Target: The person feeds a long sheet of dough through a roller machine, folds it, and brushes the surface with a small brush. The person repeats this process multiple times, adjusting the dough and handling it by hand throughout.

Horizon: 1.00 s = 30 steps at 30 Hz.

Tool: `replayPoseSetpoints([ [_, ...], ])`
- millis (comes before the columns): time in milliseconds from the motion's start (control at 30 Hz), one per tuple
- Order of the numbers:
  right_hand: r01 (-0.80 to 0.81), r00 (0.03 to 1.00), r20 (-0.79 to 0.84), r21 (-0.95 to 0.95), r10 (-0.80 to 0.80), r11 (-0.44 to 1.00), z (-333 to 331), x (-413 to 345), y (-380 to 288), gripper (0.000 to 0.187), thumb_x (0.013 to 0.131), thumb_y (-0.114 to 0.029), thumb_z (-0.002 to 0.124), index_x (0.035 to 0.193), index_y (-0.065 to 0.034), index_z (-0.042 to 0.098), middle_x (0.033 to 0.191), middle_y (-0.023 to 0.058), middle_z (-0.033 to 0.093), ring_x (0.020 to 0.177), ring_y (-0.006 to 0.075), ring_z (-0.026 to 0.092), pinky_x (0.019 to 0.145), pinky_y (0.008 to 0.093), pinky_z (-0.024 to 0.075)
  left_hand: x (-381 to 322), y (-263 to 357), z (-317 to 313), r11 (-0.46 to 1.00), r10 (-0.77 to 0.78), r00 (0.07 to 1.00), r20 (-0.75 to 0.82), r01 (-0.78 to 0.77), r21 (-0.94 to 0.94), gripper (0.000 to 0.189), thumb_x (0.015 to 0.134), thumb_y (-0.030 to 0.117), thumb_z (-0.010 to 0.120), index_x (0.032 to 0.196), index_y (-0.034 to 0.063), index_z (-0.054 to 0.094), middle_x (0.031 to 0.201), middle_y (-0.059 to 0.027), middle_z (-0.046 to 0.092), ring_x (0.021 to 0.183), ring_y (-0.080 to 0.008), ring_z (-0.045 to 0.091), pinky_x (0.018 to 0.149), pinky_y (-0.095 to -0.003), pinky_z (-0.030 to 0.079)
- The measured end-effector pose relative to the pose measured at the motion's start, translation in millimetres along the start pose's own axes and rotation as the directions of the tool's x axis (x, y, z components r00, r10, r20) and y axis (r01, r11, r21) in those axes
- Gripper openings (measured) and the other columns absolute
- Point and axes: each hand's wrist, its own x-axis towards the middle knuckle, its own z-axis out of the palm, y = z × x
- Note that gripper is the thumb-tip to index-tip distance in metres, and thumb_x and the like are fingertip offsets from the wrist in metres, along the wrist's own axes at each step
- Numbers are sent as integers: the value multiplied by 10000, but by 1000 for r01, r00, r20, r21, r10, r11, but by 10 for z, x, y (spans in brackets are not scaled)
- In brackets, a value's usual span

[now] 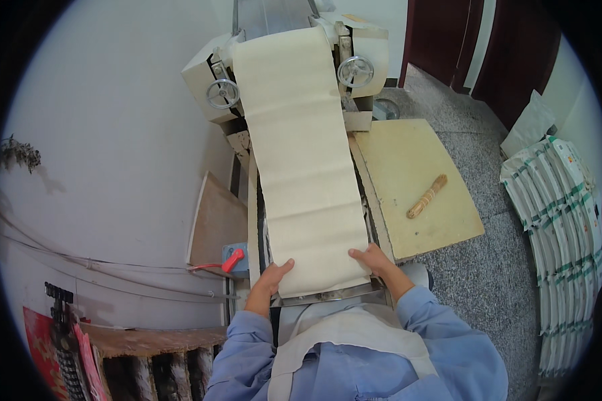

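A long, wide sheet of pale dough [306,150] runs from the rollers of a dough sheeting machine [363,50] down towards me. Near its lower end, my left hand [276,278] is at the left edge, thumb on top and fingers hidden beneath or beside it. Opposite, my right hand [373,258] has the right edge in the same way. The dough's end lies just above a metal bar [326,294] at the machine's front. Shallow creases cross the sheet.
Two handwheels [222,93] flank the rollers. A yellowish board [416,150] at the right carries a tied straw brush [426,196]. At the left is a switch box with a red handle [233,260]. Stacked sacks [562,250] stand at the far right, by the wall.
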Motion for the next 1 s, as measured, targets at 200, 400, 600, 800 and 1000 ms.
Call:
replayPoseSetpoints([
  [200, 4, 988, -147, -278, -47, 961, 86, -8, -243, 564, 770, -336, 783, 1024, 126, 583, 935, 148, 651, 766, 176, 612, 635, 322, 504, 216, -145, -61, 987, 94, 980, -176, -68, 148, 629, 899, 313, 651, 1359, -37, 404, 1294, -167, 529, 1135, -269, 550, 944, -385, 466],
  [400, 31, 982, -174, -263, -79, 964, 24, 180, -4, 475, 758, -362, 785, 846, 84, 648, 781, 85, 642, 659, 128, 568, 535, 307, 456, 57, 139, 98, 984, 62, 976, -210, -24, 179, 649, 888, 316, 667, 1348, -62, 411, 1274, -174, 544, 1115, -266, 563, 935, -383, 467],
  [600, 81, 974, -188, -227, -126, 970, -44, 382, 212, 428, 780, -324, 766, 883, 77, 657, 792, 88, 648, 668, 132, 581, 551, 314, 468, 72, 140, 106, 986, 126, 977, -173, -103, 134, 632, 905, 304, 651, 1366, -47, 399, 1290, -151, 539, 1120, -254, 554, 954, -381, 455],
  [800, 104, 984, -123, -190, -128, 976, 58, 136, -245, 434, 789, -302, 761, 941, 87, 640, 836, 115, 658, 699, 150, 602, 595, 321, 492, 89, 182, 64, 984, 154, 973, -172, -134, 121, 587, 908, 282, 648, 1345, -44, 428, 1273, -145, 552, 1112, -252, 564, 930, -385, 476],
  [1000, 147, 966, -170, -265, -196, 953, 54, 51, -445, 461, 776, -333, 769, 906, 85, 626, 830, 126, 654, 716, 168, 604, 623, 330, 501, 253, 170, -17, 977, 197, 971, -138, -182, 114, 559, 912, 286, 643, 1327, -35, 453, 1232, -136, 582, 1068, -245, 590, 907, -386, 490],
])
